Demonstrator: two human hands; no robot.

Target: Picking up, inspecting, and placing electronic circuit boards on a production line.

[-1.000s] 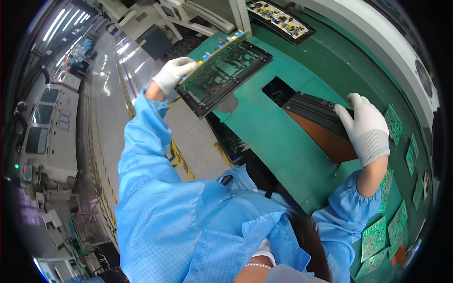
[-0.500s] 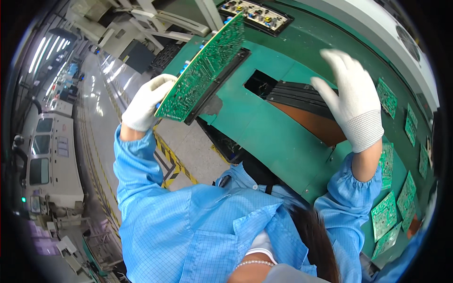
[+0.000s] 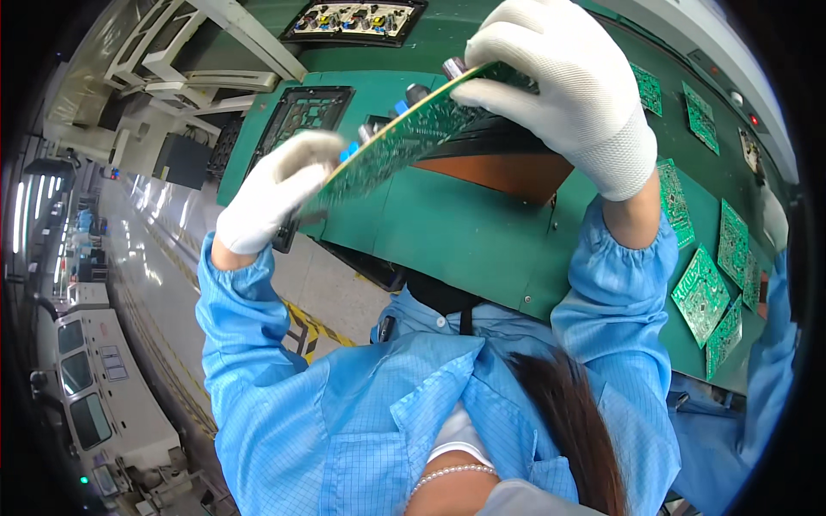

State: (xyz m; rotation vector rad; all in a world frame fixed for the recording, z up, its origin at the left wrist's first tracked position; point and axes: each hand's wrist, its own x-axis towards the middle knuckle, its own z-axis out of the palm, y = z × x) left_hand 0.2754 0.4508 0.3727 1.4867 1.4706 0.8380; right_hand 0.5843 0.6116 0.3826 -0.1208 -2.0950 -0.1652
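A green circuit board [image 3: 400, 144] is held tilted above the bench between both my white-gloved hands. Its soldered underside faces me, and capacitors and blue parts stick up along the far side. My left hand [image 3: 280, 191] is closed on the board's left end, somewhat blurred. On the right end, my right hand [image 3: 564, 82] grips the board between thumb and fingers, hiding that corner. Beneath it a black slatted piece with a brown side [image 3: 495, 176] is partly covered. A black carrier frame [image 3: 303, 116] lies on the bench beyond my left hand.
Another black carrier with a populated board [image 3: 353, 21] lies on the conveyor at the back. Several green boards [image 3: 701, 292] rest along the right side of the green bench [image 3: 413, 219]. A co-worker's gloved hand [image 3: 774, 217] and blue sleeve [image 3: 768, 361] show at far right.
My right hand has come in from the right and taken hold of the board's right end. The board has lifted off the black frame and tilted flatter; the view has turned.
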